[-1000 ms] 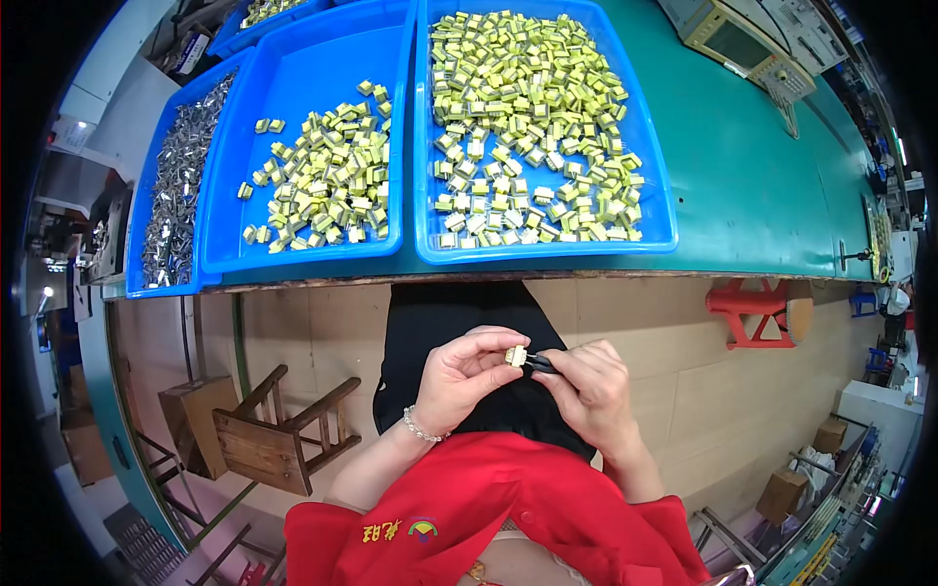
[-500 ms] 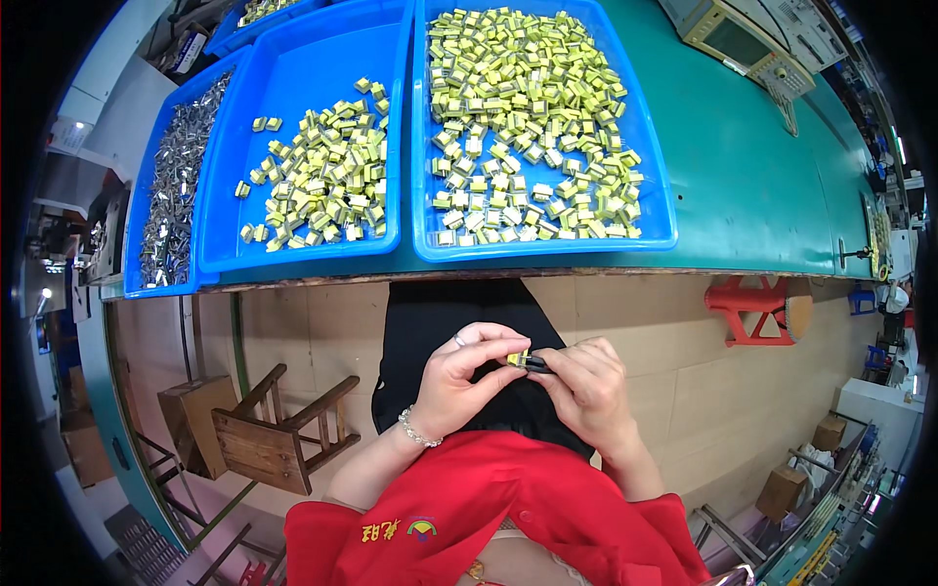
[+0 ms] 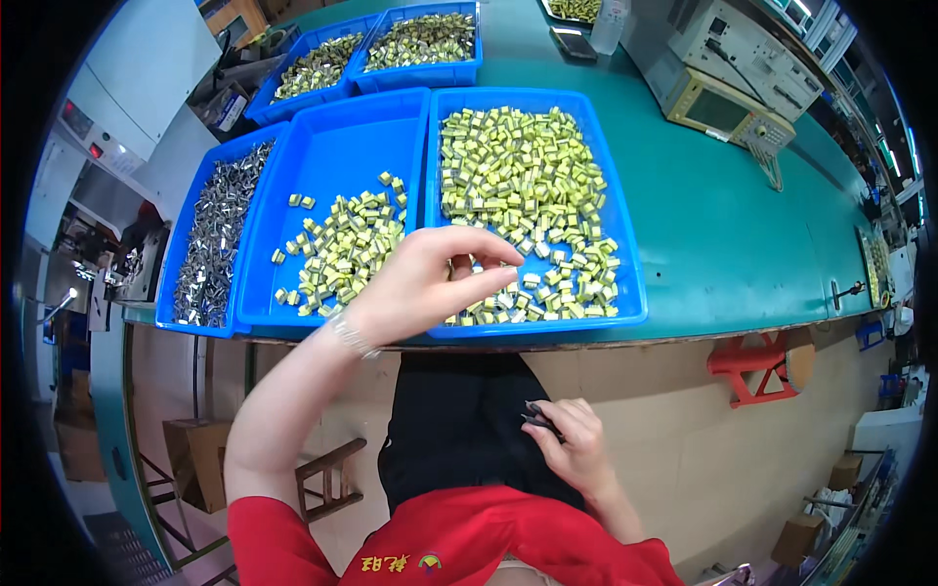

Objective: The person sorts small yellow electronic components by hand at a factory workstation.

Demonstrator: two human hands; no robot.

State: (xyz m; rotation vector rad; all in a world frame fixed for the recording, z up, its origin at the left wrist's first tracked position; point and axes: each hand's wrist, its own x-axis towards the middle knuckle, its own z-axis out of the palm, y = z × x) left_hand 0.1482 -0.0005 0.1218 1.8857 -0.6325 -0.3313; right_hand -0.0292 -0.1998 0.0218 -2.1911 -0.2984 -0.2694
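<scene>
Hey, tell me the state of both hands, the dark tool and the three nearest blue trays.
Left hand: thumb and finger nearly meeting, contents unclear
Right hand: closed on dark tool
Dark tool: held
Right tray: mostly filled, yellow parts
Middle tray: partly filled, yellow parts
Left tray: filled, metal pieces

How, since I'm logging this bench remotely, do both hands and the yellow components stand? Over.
Left hand over fuller blue tray, grip unclear. Right hand holding small black tool by lap. Yellow electronic components loose in tray; left hand hides some.
</scene>
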